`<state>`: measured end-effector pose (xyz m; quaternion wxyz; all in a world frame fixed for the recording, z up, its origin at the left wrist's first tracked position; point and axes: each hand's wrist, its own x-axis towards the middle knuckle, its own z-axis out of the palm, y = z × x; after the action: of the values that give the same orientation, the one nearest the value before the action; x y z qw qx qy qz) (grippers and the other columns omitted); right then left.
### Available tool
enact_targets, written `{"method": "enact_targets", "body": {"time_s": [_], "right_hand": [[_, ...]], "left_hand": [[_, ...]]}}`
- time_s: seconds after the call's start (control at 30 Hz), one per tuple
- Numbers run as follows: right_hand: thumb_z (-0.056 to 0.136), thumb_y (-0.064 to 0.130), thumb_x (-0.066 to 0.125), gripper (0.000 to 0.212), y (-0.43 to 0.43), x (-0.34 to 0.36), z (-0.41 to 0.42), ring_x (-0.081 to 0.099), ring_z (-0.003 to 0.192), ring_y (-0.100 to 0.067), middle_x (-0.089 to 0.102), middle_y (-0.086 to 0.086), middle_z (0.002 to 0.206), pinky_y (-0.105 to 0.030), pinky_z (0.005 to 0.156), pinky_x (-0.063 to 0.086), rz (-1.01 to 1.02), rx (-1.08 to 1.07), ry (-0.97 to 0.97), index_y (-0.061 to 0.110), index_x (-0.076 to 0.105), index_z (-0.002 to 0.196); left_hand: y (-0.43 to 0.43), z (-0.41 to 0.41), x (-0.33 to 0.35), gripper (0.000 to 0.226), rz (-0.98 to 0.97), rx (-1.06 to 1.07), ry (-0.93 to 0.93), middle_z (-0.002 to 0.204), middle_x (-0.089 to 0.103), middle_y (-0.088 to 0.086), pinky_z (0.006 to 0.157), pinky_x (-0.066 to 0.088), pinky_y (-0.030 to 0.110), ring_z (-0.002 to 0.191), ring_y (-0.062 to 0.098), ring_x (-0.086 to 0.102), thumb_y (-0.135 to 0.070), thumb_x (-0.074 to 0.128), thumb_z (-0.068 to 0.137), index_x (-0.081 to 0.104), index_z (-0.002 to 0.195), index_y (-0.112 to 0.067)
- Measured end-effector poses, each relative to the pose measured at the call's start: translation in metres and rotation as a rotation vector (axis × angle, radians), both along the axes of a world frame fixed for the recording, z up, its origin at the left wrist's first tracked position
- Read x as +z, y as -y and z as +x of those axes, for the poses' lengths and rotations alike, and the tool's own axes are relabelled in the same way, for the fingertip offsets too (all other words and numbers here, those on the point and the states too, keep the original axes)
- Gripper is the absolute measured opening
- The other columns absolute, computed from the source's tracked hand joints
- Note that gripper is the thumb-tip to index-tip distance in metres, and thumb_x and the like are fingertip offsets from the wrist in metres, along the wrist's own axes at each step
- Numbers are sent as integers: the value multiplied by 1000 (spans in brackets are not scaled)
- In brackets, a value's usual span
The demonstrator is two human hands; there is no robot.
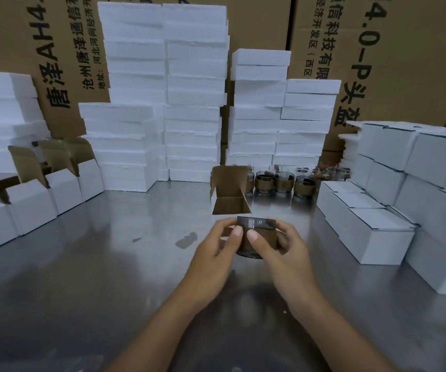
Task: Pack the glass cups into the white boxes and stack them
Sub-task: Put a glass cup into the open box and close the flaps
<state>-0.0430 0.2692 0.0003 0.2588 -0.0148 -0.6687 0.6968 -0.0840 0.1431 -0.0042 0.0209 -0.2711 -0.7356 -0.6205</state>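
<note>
I am holding both bare forearms out from the near edge, angling them inward so that my hands are meeting in the middle. My left hand [214, 247] is gripping the left side of a cup [257, 223] and my right hand [286, 244] its right side. Both thumbs are pressing its near face side by side, with the fingers curling round behind.

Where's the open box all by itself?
In the head view, the open box sits on the table just past the cup held by left hand and right hand, left of the glass cups.
</note>
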Motion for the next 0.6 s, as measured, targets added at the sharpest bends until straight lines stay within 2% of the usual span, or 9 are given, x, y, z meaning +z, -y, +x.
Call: {"method": "enact_targets", "body": {"time_s": [0.1,0.17,0.23,0.33,0.4,0.5,0.6], "right_hand": [[54,47,73,64,0,-1,1,66,85,0,69,1,100,-9,65,48,-5,37,-13,23,56,111],[56,46,72,63,0,-1,2,65,86,2,68,3,101,-8,65,48,7,60,-8,23,56,113],[58,46,73,63,0,-2,3,64,88,5,68,7,101,-7,66,47,39,91,7,25,56,115],[71,28,77,51,1,-5,3,63,85,8,69,14,92,-6,65,46,69,119,9,22,57,117],[75,24,76,45,0,-5,2,62,84,10,69,20,88,-5,63,45,84,119,12,22,59,117],[73,30,77,47,-1,-6,0,62,86,9,69,20,93,-5,65,45,95,94,21,25,61,117],[57,49,77,71,-1,-7,-3,65,91,1,69,11,103,-10,67,49,1,66,68,29,54,121]], "left_hand": [[-1,0,-1,45,24,-118,126,105,65,-22,82,51,17,100,-4,61,-64,38,78,52,114,-41],[0,1,1,40,34,-126,150,99,66,-24,76,51,13,94,-6,63,-61,39,80,52,112,-41],[-1,1,1,43,51,-109,181,99,67,-18,79,51,17,90,-2,65,-61,41,77,52,111,-38],[-1,1,0,55,95,-100,212,103,67,-8,86,51,26,88,4,67,-63,45,71,52,116,-32],[-1,1,0,58,115,-108,218,106,68,-4,87,52,29,89,7,68,-62,46,71,52,118,-29],[-1,-1,-1,55,139,-116,235,105,69,-3,87,52,28,90,10,68,-59,47,74,53,118,-28],[0,-4,-1,52,162,-116,245,104,70,-2,84,53,29,92,14,68,-56,46,76,56,118,-26]]}}
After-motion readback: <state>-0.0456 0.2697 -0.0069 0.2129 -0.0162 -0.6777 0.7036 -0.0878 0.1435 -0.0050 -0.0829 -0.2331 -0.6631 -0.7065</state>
